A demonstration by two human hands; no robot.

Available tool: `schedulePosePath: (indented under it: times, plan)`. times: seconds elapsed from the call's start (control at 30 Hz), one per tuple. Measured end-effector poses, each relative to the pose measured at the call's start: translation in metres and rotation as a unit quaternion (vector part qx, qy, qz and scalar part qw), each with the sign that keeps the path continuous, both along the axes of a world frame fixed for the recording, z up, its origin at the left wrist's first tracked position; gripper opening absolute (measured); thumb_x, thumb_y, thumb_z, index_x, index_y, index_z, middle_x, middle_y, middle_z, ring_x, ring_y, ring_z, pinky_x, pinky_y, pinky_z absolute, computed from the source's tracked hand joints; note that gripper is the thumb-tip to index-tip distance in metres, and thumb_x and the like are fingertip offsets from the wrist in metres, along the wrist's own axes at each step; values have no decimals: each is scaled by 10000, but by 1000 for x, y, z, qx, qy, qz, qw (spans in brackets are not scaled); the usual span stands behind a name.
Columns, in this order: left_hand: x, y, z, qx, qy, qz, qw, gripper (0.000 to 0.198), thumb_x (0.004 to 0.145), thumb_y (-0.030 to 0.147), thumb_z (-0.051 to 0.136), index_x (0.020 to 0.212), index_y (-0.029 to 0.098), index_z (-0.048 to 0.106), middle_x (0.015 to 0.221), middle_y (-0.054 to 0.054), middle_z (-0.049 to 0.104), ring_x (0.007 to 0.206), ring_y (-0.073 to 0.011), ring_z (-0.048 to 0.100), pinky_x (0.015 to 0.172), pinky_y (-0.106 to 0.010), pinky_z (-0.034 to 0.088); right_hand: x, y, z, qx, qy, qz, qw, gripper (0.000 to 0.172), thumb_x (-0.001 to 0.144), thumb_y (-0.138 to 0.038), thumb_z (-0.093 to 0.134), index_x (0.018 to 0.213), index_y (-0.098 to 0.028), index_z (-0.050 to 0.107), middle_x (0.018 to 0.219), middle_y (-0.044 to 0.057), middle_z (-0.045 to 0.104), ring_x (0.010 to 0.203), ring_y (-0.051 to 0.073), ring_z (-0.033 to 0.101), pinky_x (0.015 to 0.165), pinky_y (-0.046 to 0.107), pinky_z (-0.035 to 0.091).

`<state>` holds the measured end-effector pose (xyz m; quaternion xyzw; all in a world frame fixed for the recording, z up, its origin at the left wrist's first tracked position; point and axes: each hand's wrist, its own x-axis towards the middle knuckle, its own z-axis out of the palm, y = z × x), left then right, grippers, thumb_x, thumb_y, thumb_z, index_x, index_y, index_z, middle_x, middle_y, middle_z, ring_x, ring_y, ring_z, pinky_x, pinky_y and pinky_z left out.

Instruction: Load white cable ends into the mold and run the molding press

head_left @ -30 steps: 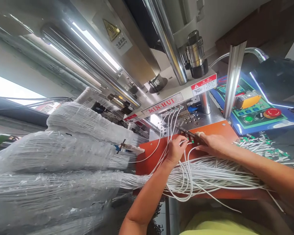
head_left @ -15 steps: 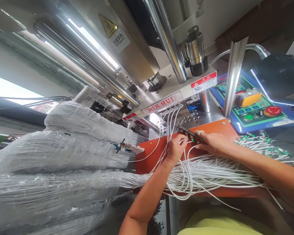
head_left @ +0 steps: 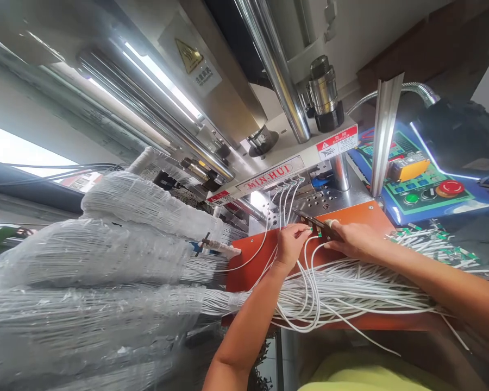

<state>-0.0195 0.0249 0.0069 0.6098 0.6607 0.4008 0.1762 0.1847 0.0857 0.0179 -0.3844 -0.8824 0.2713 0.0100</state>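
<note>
My left hand (head_left: 290, 245) pinches the end of a white cable, with a bit of green circuit board at its fingertips. Those fingertips are right at a dark metal bar (head_left: 314, 220) that lies slantwise over the orange board. My right hand (head_left: 355, 240) grips the bar's near end, thumb on top and fingers underneath. Another cable end with a green board (head_left: 320, 234) sits at the bar between the two hands. White cables (head_left: 308, 279) loop down from the bar toward me. How the cable ends sit in the bar is too small to tell.
A press marked MIN-HUI (head_left: 269, 177) stands ahead, with several cables running into it. Plastic-wrapped cable bundles (head_left: 106, 255) fill the left. Loose cables cross the orange board (head_left: 250, 250). At right are a metal post (head_left: 385, 136), a red emergency button (head_left: 450, 188) and cable ends (head_left: 440, 244).
My left fingertips have moved slightly in at the bar with the cable end. My right hand keeps its grip on the bar. The camera view has shifted a little.
</note>
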Motion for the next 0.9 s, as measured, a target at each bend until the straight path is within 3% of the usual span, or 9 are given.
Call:
schedulePosePath:
  times: [0.1,0.2,0.33,0.43,0.9]
  plan:
    - [-7,-1,7,10,-18,27,999,72,791,238,678,761,191,724,810,-27,720,807,-160,652,788,-272,504,-1,0,2,-12,5,-7,1000,317,893,-522,471,998,-224,446,895,82,676,844,280,658,577,285,333]
    - [-13,-1,7,-43,-15,32,998,184,876,266,572,773,187,702,698,-4,688,668,-136,624,675,-248,488,0,-1,3,-4,10,-3,1000,290,902,-488,464,995,-214,447,901,99,677,839,284,659,579,294,330]
    - [-16,2,1,-43,137,24,989,160,887,212,550,792,190,678,751,-16,679,753,-157,597,724,-270,465,1,-1,0,10,14,-2,1000,276,908,-470,457,1008,-213,446,908,113,682,829,288,661,575,301,325]
    - [-18,5,0,-43,197,-19,979,158,895,195,544,810,202,678,830,-29,687,856,-174,580,790,-285,454,1,0,-3,8,17,5,1000,308,903,-488,470,1048,-217,440,900,102,685,828,292,663,580,297,337]
    - [-20,12,-1,-83,196,-39,976,204,898,204,547,729,203,662,752,-11,660,808,-166,537,726,-267,424,5,2,-2,-8,31,6,999,310,907,-475,468,1066,-209,457,911,107,680,806,272,654,585,291,354]
